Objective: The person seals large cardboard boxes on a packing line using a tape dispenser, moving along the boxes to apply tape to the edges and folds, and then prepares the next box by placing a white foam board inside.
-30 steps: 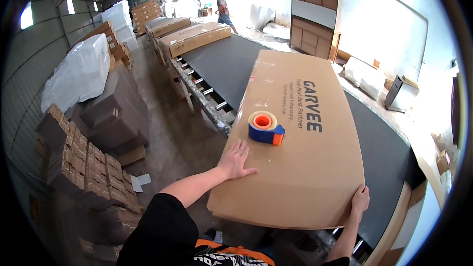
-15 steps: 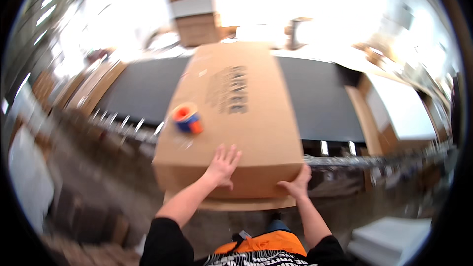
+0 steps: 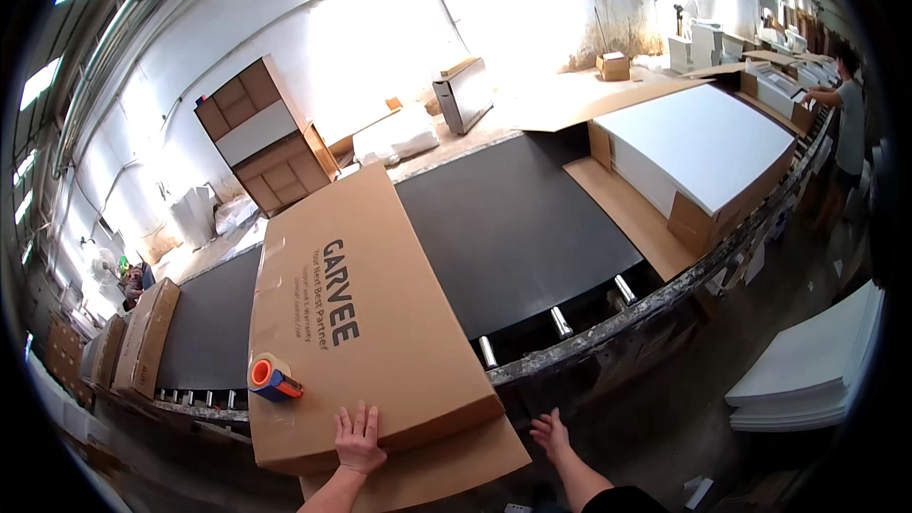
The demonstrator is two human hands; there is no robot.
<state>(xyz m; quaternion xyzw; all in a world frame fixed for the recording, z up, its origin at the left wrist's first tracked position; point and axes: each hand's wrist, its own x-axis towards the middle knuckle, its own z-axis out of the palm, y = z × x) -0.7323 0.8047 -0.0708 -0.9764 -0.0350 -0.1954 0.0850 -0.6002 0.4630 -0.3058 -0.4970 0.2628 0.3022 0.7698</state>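
Observation:
A long cardboard box (image 3: 389, 313) lies across a conveyor, its near end sticking out toward me. At that end a loose flap (image 3: 446, 470) hangs out, unfolded. My left hand (image 3: 358, 440) rests on the box's near top edge with its fingers stretched out. To the right of the near corner, apart from the cardboard, my right hand (image 3: 551, 434) is in the air, fingers spread and holding nothing. A tape dispenser (image 3: 275, 380) with an orange hub and blue body sits on the left side of the box top.
The black conveyor belt (image 3: 522, 228) has metal rollers (image 3: 560, 323) along its near edge. Rightward on it stands an opened carton (image 3: 703, 218) holding a white panel (image 3: 698, 138). White sheets (image 3: 807, 361) are stacked at the right. A co-worker (image 3: 845, 133) stands far right; more boxes (image 3: 147, 337) are at left.
My right hand has let go of the box's near right corner and moved off it. My left hand stays on the box. The view has turned rightward, and the box now appears further left.

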